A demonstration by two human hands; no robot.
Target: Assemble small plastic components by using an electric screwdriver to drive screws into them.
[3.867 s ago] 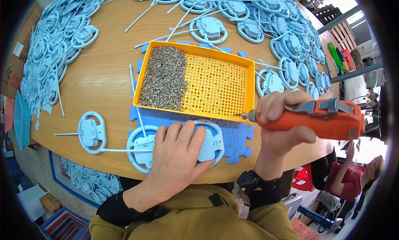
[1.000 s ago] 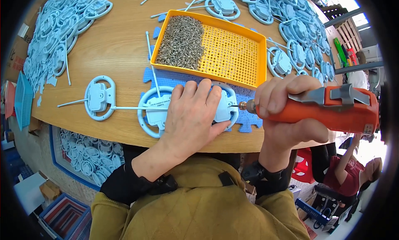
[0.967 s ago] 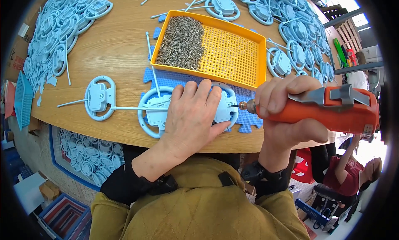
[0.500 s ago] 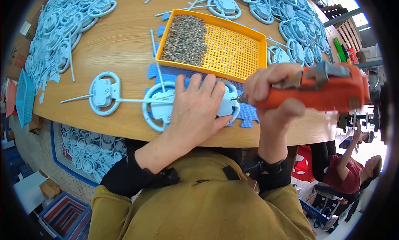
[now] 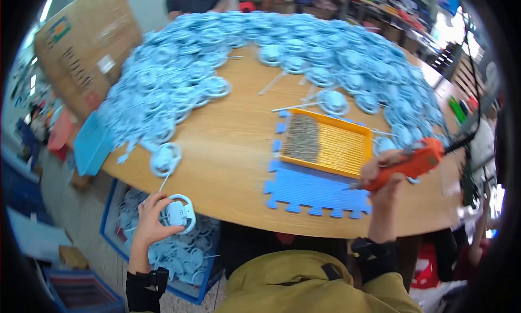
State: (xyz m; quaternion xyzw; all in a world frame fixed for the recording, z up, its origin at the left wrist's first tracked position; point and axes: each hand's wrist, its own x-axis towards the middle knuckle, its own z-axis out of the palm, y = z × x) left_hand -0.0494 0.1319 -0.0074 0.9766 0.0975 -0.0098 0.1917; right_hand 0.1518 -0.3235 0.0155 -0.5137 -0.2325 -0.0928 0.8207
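Observation:
My left hand grips a light blue plastic ring-shaped part by its edge, past the table's front-left edge. Beneath it stands a blue crate heaped with similar parts. In my right hand is an orange electric screwdriver, its tip pointing left over the blue foam mat. Behind the mat's bare front sits a yellow perforated tray, with small screws bunched in its left part. One more ring part with a thin rod lies near the table's left edge.
A large heap of light blue ring parts curves along the table's far side. At the left are a light blue basket and a tall cardboard box. A black cable runs from the screwdriver. People are partly visible beyond the table.
My left hand has left the mat and swung left over the crate with a ring part. The screwdriver has come away from the part, still in my right hand. The view has shifted left.

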